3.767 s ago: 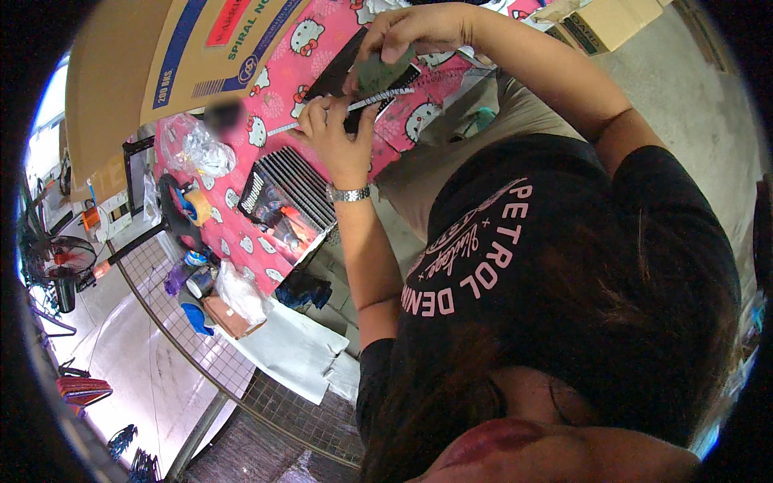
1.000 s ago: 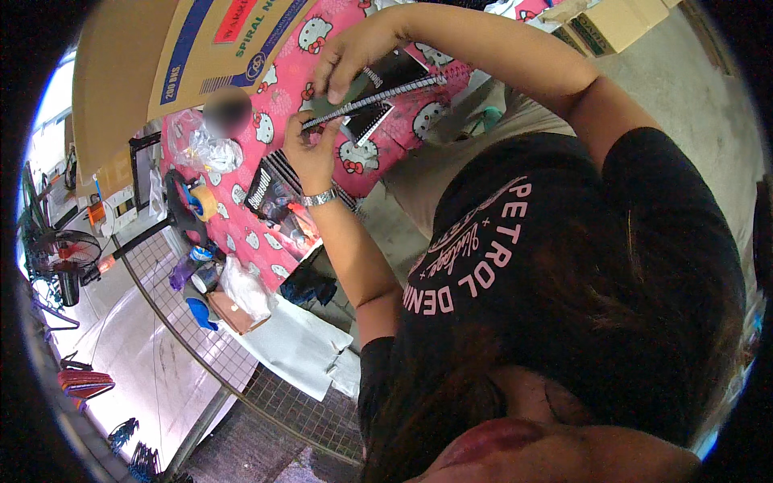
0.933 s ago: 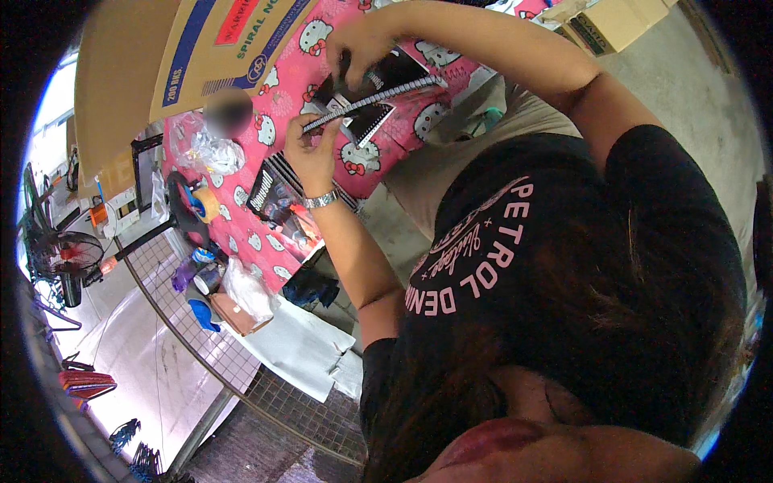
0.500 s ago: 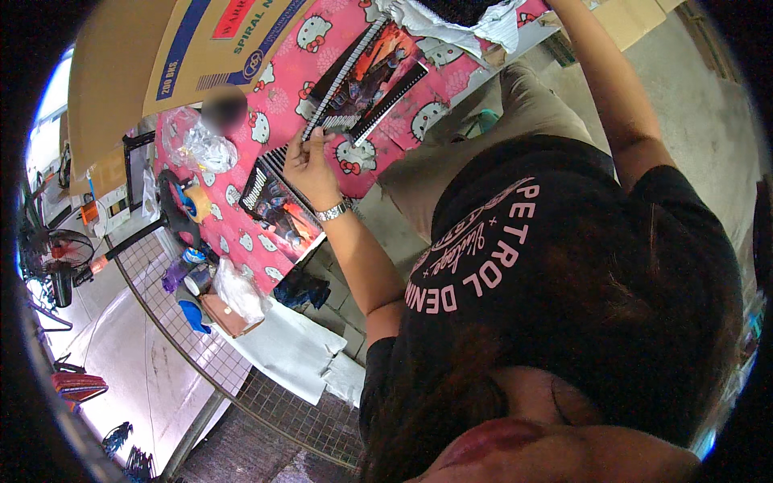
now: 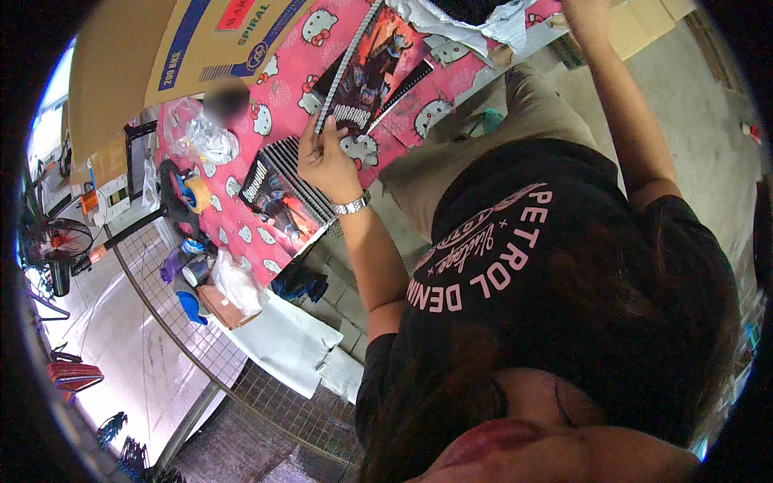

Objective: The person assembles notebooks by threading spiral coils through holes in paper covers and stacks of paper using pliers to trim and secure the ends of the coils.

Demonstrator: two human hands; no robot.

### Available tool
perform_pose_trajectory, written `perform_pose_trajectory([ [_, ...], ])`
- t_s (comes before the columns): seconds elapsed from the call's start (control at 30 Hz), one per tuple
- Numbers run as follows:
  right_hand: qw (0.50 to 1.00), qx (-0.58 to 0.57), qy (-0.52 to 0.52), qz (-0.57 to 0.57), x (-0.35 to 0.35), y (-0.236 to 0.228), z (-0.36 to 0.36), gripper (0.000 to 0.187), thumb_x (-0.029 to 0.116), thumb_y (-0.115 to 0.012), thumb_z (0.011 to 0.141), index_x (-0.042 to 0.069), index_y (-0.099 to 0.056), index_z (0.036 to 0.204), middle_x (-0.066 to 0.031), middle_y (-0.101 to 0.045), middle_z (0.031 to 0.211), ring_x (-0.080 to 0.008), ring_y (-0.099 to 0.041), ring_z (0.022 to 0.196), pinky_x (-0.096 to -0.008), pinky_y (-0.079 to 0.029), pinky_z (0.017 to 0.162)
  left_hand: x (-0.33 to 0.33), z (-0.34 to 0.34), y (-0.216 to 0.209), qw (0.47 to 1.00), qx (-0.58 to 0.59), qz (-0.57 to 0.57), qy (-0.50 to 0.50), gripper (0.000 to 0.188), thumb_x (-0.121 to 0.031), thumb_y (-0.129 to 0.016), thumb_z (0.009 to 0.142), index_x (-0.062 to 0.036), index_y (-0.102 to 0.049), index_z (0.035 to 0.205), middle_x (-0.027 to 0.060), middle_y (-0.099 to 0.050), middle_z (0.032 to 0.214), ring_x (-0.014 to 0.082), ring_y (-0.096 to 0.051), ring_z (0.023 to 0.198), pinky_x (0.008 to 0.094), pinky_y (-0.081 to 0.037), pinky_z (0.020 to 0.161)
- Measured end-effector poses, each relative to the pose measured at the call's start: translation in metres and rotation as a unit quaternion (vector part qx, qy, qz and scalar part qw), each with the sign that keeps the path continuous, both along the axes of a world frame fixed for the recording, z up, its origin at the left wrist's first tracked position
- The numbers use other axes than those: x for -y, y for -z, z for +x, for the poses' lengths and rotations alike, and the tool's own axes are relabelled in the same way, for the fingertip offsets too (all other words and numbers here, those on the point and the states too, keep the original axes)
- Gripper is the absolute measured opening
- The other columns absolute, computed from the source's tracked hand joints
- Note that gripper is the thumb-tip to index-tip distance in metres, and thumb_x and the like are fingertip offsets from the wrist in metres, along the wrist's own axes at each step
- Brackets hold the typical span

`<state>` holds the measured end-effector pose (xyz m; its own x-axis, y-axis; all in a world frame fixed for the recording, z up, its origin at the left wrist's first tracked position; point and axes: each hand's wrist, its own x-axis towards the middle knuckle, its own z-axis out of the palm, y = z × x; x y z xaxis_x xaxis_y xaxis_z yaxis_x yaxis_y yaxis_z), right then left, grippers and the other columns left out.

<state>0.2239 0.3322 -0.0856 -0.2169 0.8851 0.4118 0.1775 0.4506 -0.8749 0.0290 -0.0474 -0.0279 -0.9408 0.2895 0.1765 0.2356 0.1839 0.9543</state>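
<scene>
A spiral notebook [image 5: 378,68] with a dark red picture cover lies slanted on the pink patterned tabletop, partly over another black-bound notebook [image 5: 415,84]. At the lower end of its wire binding is my left hand [image 5: 328,161], wearing a metal-band watch, with thumb and fingers pinched round the binding's end. Beside that hand rests a stack of similar spiral notebooks [image 5: 286,201], their dark bindings fanned along one edge. My right hand [image 5: 578,10] reaches the top right by the table edge; the frame cuts it off and its fingers are hidden.
A large cardboard box [image 5: 217,56] stands at the far left of the table. Nearby are crumpled clear plastic [image 5: 205,137], a tape roll [image 5: 196,195], a white plastic bag [image 5: 236,282] and a brown pouch [image 5: 225,307]. White crumpled paper [image 5: 475,28] lies at the top.
The slanted notebook has shifted slightly and more of its cover shows by my left hand. That hand has moved a little right, uncovering more of the stack. My right arm has drawn slightly lower.
</scene>
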Motion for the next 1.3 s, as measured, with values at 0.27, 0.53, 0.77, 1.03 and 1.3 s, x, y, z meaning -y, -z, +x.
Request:
perform_pose_trajectory([
  [0.27,0.834,0.085,-0.515,0.178,0.189,-0.073,-0.064,0.076,0.023,-0.077,0.068,0.015,-0.050,0.138,-0.0139,-0.053,0.123,-0.0321,-0.053,0.114,-0.0419,-0.043,0.097,-0.011,0.018,-0.005,0.999,-0.049,0.006,0.011,0.024,0.005,-0.064,0.085,0.0088,-0.064,0.109,0.0126,-0.070,0.090,0.0120,-0.064,0.070,0.0233,-0.053,0.064],
  [0.53,0.820,0.129,-0.523,0.191,0.206,-0.069,-0.070,0.067,0.024,-0.075,0.072,0.012,-0.053,0.134,-0.0139,-0.056,0.116,-0.0311,-0.055,0.107,-0.0406,-0.046,0.091,-0.015,0.027,-0.008,0.996,-0.086,-0.024,0.001,0.027,0.011,-0.057,0.084,0.0070,-0.066,0.110,0.0145,-0.071,0.095,0.0147,-0.067,0.080,0.0267,-0.054,0.071],
  [0.77,0.555,0.003,-0.622,-0.552,0.205,-0.093,-0.064,0.050,0.013,-0.067,0.083,0.002,-0.054,0.130,-0.0077,-0.064,0.102,-0.0164,-0.065,0.084,-0.0283,-0.053,0.074,-0.006,0.020,-0.002,0.973,-0.212,-0.089,-0.019,0.024,0.006,-0.056,0.082,0.0062,-0.069,0.102,0.0119,-0.071,0.092,0.0187,-0.068,0.076,0.0287,-0.055,0.068],
  [1.03,0.965,-0.003,-0.238,-0.113,0.009,-0.011,-0.044,0.043,0.014,-0.070,0.082,0.007,-0.061,0.124,-0.0082,-0.066,0.109,-0.0158,-0.061,0.096,-0.0312,-0.051,0.081,0.097,-0.015,-0.069,0.936,-0.112,0.017,-0.333,0.027,-0.011,-0.065,0.088,0.0068,-0.064,0.107,0.0126,-0.066,0.088,0.0174,-0.059,0.067,0.0279,-0.049,0.057],
  [1.3,0.972,0.209,-0.013,0.108,-0.106,0.043,-0.012,0.027,0.018,-0.067,0.081,0.005,-0.069,0.104,-0.0153,-0.070,0.098,-0.0271,-0.067,0.088,-0.0363,-0.052,0.081,0.223,-0.020,-0.014,0.898,-0.049,-0.079,-0.431,0.025,-0.004,-0.065,0.086,0.0050,-0.063,0.110,0.0095,-0.067,0.088,0.0127,-0.053,0.056,0.0223,-0.036,0.040],
])
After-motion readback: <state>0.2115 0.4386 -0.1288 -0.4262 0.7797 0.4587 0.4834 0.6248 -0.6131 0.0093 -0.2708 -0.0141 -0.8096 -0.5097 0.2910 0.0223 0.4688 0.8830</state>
